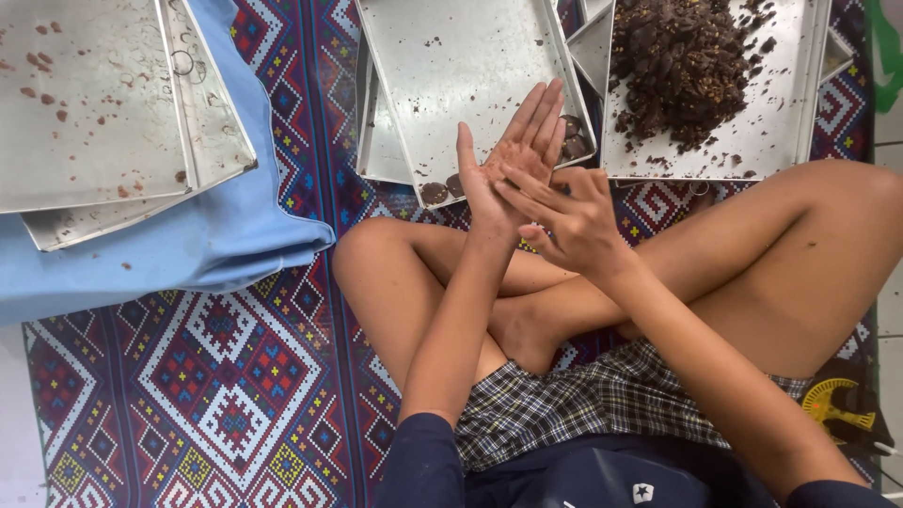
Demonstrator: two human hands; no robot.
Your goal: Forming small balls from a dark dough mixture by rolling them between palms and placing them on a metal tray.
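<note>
Patterned woven mat (226, 395) covers the floor; left hand (513, 160) spread flat, palm up, smeared brown, over a metal tray (451, 66); right hand (564, 221) loosely open, fingertips rubbing that palm.

Hands together over the crossed legs

Left hand (513, 160) is flat open, palm up, smeared brown; right hand (564, 221) lies fingertips-first across that palm, fingers loosely spread above the knees.

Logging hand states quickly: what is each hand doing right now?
Left hand: open flat, palm up and smeared brown, holding nothing.
Right hand: open, fingers touching the left palm, holding nothing.
</note>
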